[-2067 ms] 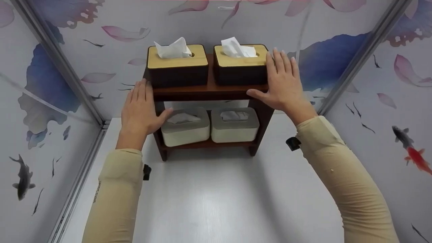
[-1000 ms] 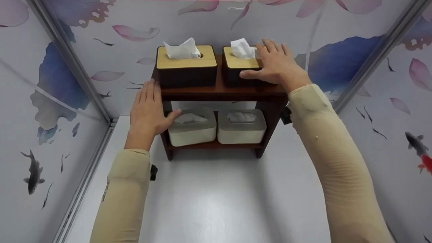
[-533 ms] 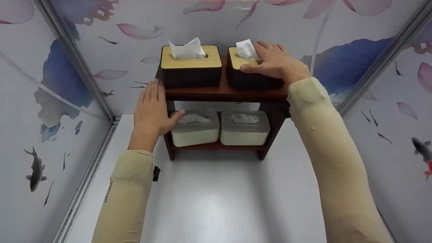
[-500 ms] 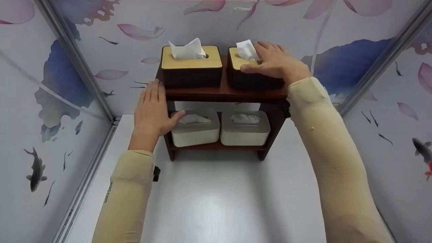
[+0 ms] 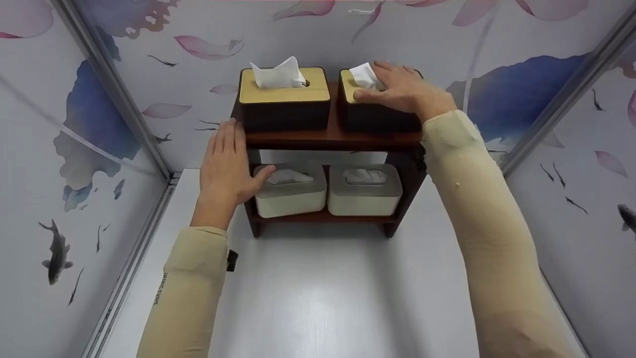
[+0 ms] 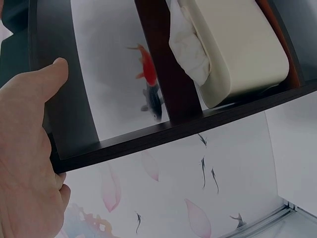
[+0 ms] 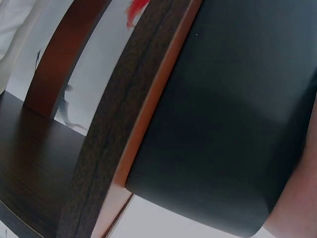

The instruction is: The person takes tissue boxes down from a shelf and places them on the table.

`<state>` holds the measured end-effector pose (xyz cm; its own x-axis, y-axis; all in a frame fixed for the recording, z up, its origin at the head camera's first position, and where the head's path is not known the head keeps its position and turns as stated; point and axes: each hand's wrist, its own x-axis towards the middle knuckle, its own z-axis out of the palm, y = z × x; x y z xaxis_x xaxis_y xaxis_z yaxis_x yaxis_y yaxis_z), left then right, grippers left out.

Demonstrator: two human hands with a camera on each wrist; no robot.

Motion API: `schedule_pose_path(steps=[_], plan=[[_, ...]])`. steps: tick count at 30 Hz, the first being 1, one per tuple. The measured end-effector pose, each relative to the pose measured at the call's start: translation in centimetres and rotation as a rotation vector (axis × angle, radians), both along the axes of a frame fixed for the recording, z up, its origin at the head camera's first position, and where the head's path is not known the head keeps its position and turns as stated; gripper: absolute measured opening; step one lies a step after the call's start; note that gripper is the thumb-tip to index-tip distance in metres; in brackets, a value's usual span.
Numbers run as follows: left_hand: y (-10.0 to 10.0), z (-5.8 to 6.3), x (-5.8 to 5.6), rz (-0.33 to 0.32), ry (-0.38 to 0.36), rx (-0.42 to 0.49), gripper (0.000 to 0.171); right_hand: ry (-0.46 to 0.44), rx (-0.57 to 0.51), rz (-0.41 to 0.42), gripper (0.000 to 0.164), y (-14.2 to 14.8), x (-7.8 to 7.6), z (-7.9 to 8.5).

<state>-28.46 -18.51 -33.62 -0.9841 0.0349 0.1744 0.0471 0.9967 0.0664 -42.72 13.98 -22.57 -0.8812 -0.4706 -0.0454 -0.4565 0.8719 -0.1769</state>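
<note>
A small brown wooden shelf [image 5: 298, 141] stands against the back wall, two tissue boxes on each level. My left hand [image 5: 224, 171] rests along its left side, fingers straight and thumb spread toward the front. In the left wrist view that thumb [image 6: 55, 74] lies by the dark side panel. Over the lid of the right black tissue box [image 5: 380, 117] lies my right hand [image 5: 405, 90], its thumb at the lid's front edge; it covers the lid's right part. The left black tissue box [image 5: 283, 115], with a wood-coloured lid, stands beside it, a tissue [image 5: 278, 74] sticking up.
On the lower level sit two cream tissue boxes with grey lids, the left one [image 5: 290, 202] slightly turned and the right one [image 5: 365, 203] straight. Painted walls [image 5: 30, 124] close in both sides and the back. A white floor [image 5: 308, 288] lies in front.
My right hand has moved from the right side of the right black tissue box up and left onto its lid, pushing against the tissue. The left hand stays at the shelf; the view shifted slightly.
</note>
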Motion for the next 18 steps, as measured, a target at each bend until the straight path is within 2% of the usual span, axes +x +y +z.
schedule_pose_path(steps=[6, 13, 18], plan=[[0.1, 0.0, -0.1, -0.001, -0.009, -0.005, 0.104, -0.006, 0.031, 0.021, 0.103, 0.3, 0.2, 0.2], [0.0, 0.1, -0.1, 0.013, -0.009, -0.011, 0.105, -0.103, 0.034, 0.025, 0.102, 0.4, 0.7, 0.7], [0.0, 0.0, -0.1, 0.017, -0.009, -0.011, 0.105, -0.150, 0.028, 0.007, 0.110, 0.2, 1.2, 0.9]])
